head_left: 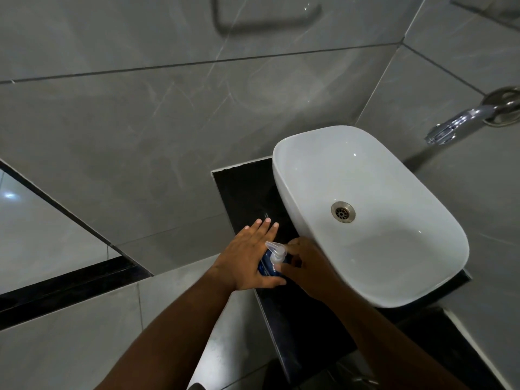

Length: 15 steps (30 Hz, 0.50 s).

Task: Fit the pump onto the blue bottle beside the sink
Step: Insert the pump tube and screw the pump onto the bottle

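Note:
The blue bottle [266,268] stands on the black counter [242,190] just left of the white sink [365,175]. A clear pump [276,251] sits on top of it, spout pointing up and left. My left hand [249,257] lies flat against the bottle's left side, fingers stretched out and thumb under its front. My right hand [305,264] is on the right, its fingertips pinching the pump's collar. Most of the bottle's body is hidden between the two hands.
The sink has a metal drain [343,211] and takes up most of the counter. A chrome tap [461,121] sticks out of the grey tiled wall at the upper right. The counter's left edge drops off next to my left wrist.

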Each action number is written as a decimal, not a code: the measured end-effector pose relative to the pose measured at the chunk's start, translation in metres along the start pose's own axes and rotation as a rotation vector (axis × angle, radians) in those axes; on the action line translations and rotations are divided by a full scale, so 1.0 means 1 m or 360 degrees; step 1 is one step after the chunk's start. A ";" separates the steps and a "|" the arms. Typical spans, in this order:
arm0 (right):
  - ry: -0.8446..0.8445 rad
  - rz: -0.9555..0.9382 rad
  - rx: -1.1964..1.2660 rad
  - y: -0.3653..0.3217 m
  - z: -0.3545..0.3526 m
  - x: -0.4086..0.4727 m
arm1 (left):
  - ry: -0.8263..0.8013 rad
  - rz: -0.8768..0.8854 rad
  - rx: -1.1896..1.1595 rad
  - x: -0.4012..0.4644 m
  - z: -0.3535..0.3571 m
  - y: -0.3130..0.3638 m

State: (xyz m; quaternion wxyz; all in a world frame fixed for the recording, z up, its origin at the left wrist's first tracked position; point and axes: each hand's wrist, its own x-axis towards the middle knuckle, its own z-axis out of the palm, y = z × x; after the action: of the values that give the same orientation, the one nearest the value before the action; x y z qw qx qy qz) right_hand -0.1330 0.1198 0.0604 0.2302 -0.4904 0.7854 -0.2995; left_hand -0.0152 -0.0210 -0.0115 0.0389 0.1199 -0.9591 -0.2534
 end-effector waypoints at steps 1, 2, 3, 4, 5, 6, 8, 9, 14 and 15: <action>0.0009 0.0009 -0.0011 0.002 0.000 0.001 | -0.0003 0.0000 0.0001 0.000 0.000 0.000; 0.0015 0.0016 0.0019 0.003 0.001 0.001 | -0.0004 -0.0002 0.0002 0.000 0.000 0.000; 0.0034 0.0032 0.0072 0.003 0.002 0.001 | -0.0005 -0.0004 0.0005 0.000 0.000 0.000; 0.0061 0.0059 0.0137 0.002 0.003 0.000 | -0.0008 -0.0008 0.0008 0.000 0.000 0.001; 0.0101 0.0083 0.0184 0.002 0.005 0.000 | -0.0011 -0.0010 0.0009 0.000 -0.001 0.000; 0.0140 0.0108 0.0196 0.003 0.007 0.000 | -0.0013 -0.0010 0.0008 0.000 -0.001 0.001; 0.0174 0.0160 0.0190 0.004 0.009 0.000 | -0.0018 -0.0010 0.0012 0.000 -0.001 0.000; 0.0167 0.0144 0.0224 0.004 0.008 -0.001 | -0.0018 -0.0011 0.0016 0.000 -0.001 0.000; 0.0041 -0.0007 -0.0003 0.007 0.005 0.000 | -0.0031 -0.0006 -0.0011 0.001 0.000 -0.001; 0.0042 0.0013 -0.0038 0.009 0.005 0.000 | -0.0034 -0.0005 -0.0003 0.001 0.000 -0.001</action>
State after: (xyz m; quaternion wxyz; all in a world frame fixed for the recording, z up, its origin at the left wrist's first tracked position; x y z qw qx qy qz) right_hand -0.1353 0.1213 0.0503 0.2151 -0.4857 0.7940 -0.2956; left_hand -0.0164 -0.0222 -0.0120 0.0284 0.1187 -0.9591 -0.2555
